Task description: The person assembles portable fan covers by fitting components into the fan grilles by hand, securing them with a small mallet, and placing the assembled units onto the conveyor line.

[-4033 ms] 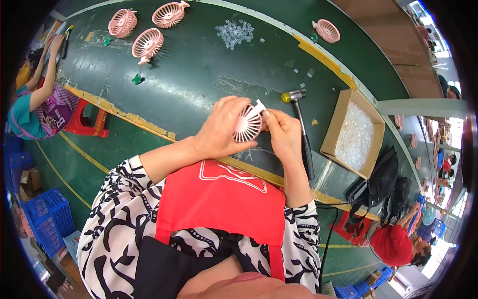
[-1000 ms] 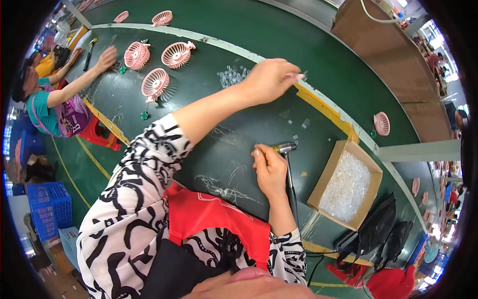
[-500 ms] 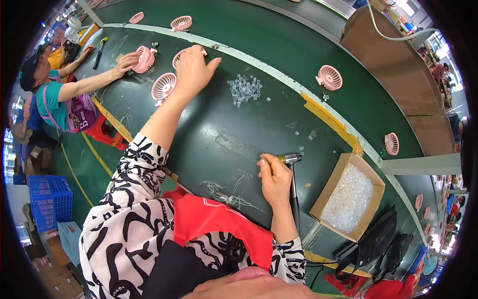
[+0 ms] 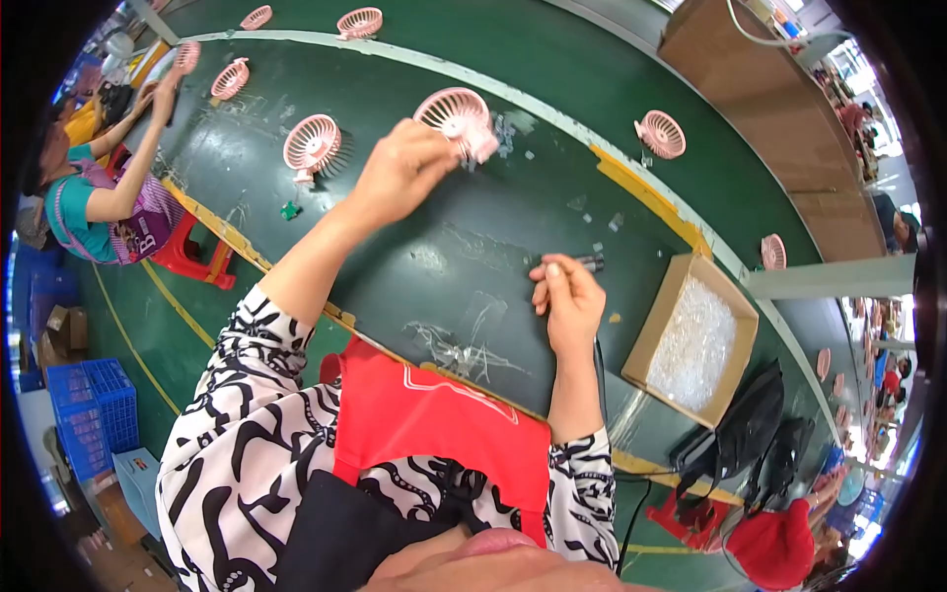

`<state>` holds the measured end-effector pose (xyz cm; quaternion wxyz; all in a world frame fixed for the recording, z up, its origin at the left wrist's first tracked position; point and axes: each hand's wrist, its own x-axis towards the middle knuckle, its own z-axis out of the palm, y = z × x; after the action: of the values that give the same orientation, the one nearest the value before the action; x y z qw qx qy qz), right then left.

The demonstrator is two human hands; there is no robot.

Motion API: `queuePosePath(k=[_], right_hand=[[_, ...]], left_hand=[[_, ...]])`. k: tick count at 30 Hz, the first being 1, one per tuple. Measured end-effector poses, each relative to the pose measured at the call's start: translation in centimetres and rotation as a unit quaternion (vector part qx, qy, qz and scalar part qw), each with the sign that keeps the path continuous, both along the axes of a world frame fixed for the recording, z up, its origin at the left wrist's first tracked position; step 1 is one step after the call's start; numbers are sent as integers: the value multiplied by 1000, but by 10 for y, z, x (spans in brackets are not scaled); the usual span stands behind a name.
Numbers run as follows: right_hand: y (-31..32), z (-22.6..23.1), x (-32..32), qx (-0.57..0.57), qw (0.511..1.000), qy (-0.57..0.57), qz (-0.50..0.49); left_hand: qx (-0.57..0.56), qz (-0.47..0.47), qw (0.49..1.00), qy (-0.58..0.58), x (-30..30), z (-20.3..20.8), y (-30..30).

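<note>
My left hand [image 4: 402,176] is closed on the stem end of a pink fan housing [image 4: 456,111], a round slatted cage, lifted over the dark green worktable [image 4: 434,296]. The housing covers most of a pile of small clear plastic pieces [image 4: 507,128]. My right hand [image 4: 570,301] is held with thumb and fingers drawn together; what is between them, if anything, is too small to make out. Partly hidden behind that hand is a hammer [image 4: 594,263], its dark handle passing beside my wrist. A second pink fan housing [image 4: 313,144] lies left of my left hand.
A cardboard box [image 4: 643,347] full of clear pieces stands at right, black bags [image 4: 752,419] beside it. A small green circuit board [image 4: 290,210] lies at left. Pink housings [image 4: 661,134] sit on the green belt [image 4: 552,59] beyond a pale rail. A co-worker [image 4: 109,192] sits at far left.
My left hand has moved right, bringing a pink fan housing over the clear pieces. My right hand has shifted slightly right. The co-worker's hand has moved away to the far left with a pink housing.
</note>
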<state>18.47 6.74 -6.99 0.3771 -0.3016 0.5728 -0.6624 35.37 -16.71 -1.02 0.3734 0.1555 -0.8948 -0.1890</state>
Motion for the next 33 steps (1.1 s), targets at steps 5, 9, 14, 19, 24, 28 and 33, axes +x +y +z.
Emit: queuePosePath(k=[5, 9, 14, 19, 24, 28, 33], right_hand=[[-5, 0, -5, -67, 989, -125, -47], [-5, 0, -4, -65, 992, -98, -39], [0, 9, 9, -13, 997, -67, -35], [12, 18, 41, 145, 982, 121, -17], [15, 22, 55, 201, 958, 206, -10], [13, 30, 55, 190, 969, 160, 17], [11, 32, 55, 113, 983, 142, 16]], left_hand=[[8, -194, 977, -93, 14, -8, 68], [13, -132, 986, -105, 19, -28, 105], [33, -97, 992, -72, 17, -29, 131], [76, -74, 993, -60, 10, -32, 134], [72, -59, 994, -50, 4, -37, 134], [84, -36, 995, -37, 4, -37, 132], [102, -32, 994, -31, -1, -27, 130]])
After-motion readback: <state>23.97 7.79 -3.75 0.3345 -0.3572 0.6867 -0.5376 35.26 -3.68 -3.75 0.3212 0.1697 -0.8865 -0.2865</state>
